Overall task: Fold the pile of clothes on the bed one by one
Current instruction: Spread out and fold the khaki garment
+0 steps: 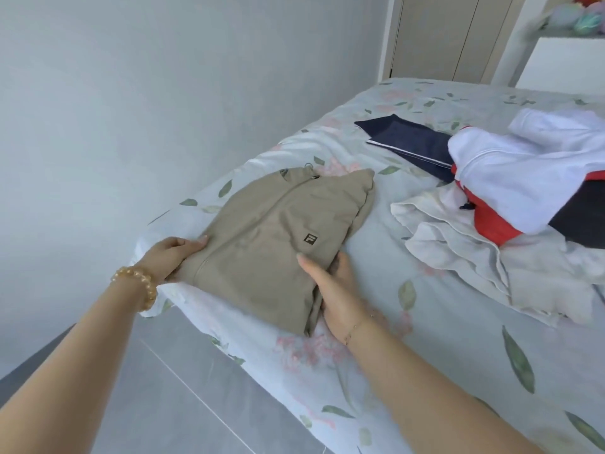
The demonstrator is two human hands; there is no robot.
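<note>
A folded beige jacket [275, 234] with a small dark logo lies near the left edge of the bed [442, 339]. My left hand [173, 253] grips its near left corner, thumb on top. My right hand [334, 290] holds its near right edge, thumb on the fabric and fingers tucked under. To the right sits a loose pile of clothes [510, 204]: a white garment on top, a red piece, dark cloth and a cream garment underneath. A dark navy garment [406, 139] lies flat farther back.
The bed has a pale floral cover and its left edge drops to a grey tiled floor [157, 404]. A plain wall stands to the left. A beige wardrobe [451, 34] and a white cabinet [563, 63] stand beyond the bed's far end.
</note>
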